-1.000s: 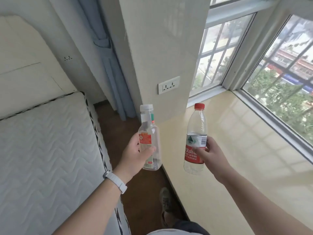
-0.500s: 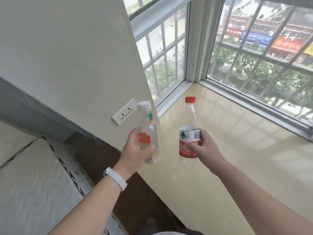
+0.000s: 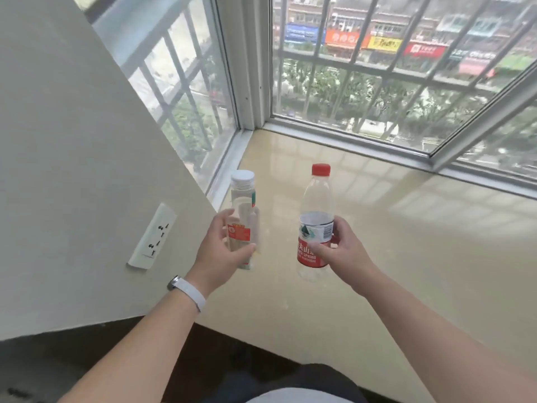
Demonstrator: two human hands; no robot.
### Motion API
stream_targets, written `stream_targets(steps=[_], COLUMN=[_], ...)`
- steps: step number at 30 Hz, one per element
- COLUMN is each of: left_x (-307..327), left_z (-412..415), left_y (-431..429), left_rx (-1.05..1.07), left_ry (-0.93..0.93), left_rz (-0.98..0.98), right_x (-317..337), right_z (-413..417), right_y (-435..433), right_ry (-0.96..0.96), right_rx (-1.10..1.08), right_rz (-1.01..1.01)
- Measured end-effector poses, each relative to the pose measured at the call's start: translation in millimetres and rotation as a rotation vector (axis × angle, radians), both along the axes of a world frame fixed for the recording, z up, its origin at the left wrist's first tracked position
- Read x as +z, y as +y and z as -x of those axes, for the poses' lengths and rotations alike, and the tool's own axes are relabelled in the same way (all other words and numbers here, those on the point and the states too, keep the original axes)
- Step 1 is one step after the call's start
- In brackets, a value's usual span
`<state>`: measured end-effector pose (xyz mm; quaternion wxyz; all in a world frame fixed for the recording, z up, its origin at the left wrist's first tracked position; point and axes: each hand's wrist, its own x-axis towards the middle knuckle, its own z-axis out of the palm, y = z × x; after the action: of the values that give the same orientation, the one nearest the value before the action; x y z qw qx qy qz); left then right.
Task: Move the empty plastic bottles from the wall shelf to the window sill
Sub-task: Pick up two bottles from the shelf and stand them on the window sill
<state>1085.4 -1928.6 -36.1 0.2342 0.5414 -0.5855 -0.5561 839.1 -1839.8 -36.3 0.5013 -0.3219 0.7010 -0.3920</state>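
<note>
A glossy beige window sill (image 3: 406, 257) ran under barred windows (image 3: 377, 82), with a cream wall (image 3: 72, 170) carrying a white socket plate (image 3: 152, 237) to the left. Above the sill, both bottles were held upright and apart. The right hand (image 3: 341, 251) had its grip around the red-capped bottle (image 3: 316, 210) at the label, and the left hand (image 3: 220, 251), a white band (image 3: 190, 292) on its wrist, gripped the white-capped bottle (image 3: 243, 210).
</note>
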Motion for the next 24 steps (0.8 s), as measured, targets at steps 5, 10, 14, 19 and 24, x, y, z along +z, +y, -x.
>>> stream_targets(steps=[5,10,14,19,24], left_x=[-37,-86,-130,-178,-214], left_z=[-20,-23,-15,2,11], left_y=[-26,-35,-43,-55,-63], left_rx=[-0.094,-0.075,-0.048,-0.029,-0.047], left_ry=[-0.050,-0.111,-0.136,-0.145,-0.179], left_rz=[0.022,-0.049,-0.068,-0.012,0.063], right_x=[-29,-69,-105,-152,-188], right_z=[-34,-59,-62,-51,-46], right_y=[-8,-16,-25,-35,-44], right_ry=[0.087,0.176,0.223,0.245,0.252], right_rx=[-0.064,-0.080,-0.110,-0.132,-0.131], right_rz=[-0.076,-0.153,-0.183,-0.145,-0.080])
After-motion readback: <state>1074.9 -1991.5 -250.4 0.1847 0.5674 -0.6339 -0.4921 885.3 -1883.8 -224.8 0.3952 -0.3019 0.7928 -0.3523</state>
